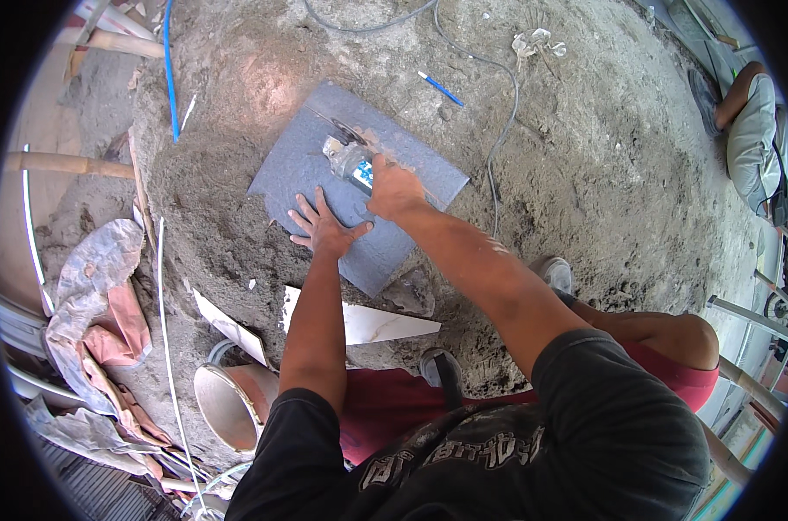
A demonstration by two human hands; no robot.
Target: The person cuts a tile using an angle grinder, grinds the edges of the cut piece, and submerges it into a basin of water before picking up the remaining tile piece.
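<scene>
A square, dark grey tile (378, 256) lies on the rough ground, turned at an angle to me. My left hand (327, 231) presses flat on its near part with fingers spread. Wrapped around the body of an angle grinder (349, 162) is my right hand (396, 189). The grinder's disc (349, 132) stands on edge at the tile's far part, beside a line running over the surface. Pale dust (403, 149) lies along that line to the right. Whether the disc is spinning or how deep it sits cannot be made out.
A blue pen or marker (441, 89) and a grey cable (513, 104) lie beyond the tile. Broken white tile pieces (372, 324) are near my feet, and a bucket (229, 404) stands at lower left. At far right sits a pale sack (751, 148) near another person's foot (705, 100).
</scene>
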